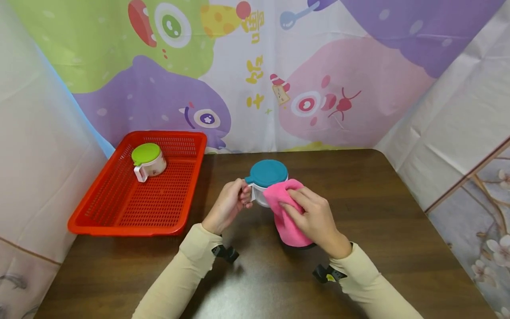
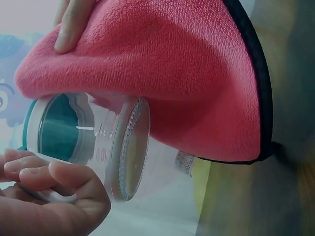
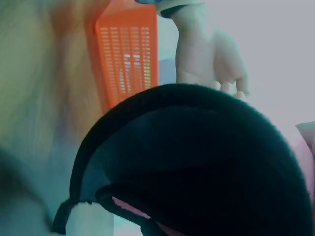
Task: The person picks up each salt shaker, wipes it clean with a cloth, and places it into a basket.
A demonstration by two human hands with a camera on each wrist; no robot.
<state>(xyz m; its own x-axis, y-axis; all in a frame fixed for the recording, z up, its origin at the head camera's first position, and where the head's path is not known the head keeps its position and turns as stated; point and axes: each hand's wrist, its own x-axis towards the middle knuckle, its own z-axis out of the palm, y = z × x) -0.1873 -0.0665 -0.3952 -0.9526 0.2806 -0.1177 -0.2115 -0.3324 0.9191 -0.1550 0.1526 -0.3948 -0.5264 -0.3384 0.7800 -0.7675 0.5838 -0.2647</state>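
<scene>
A clear seasoning jar (image 2: 101, 135) has a teal lid (image 1: 268, 173) and a white handle. My left hand (image 1: 226, 204) grips it by that handle, fingers curled round. The left wrist view shows the jar's ribbed base with nothing under it, so it is held up off the table. My right hand (image 1: 314, 219) pinches a pink plush cloth (image 1: 292, 232) and holds it against the right side of the jar. Dark edging (image 2: 261, 83) runs round the cloth, which hangs below the right hand. In the right wrist view the cloth's dark side hides the jar.
A red plastic basket (image 1: 137, 231) with slotted walls stands at the left of the brown wooden table (image 1: 358, 195). Inside it, near the far left corner, is another handled jar (image 1: 154, 167) with a green lid. A cartoon-printed curtain (image 1: 247, 124) hangs behind the table's far edge.
</scene>
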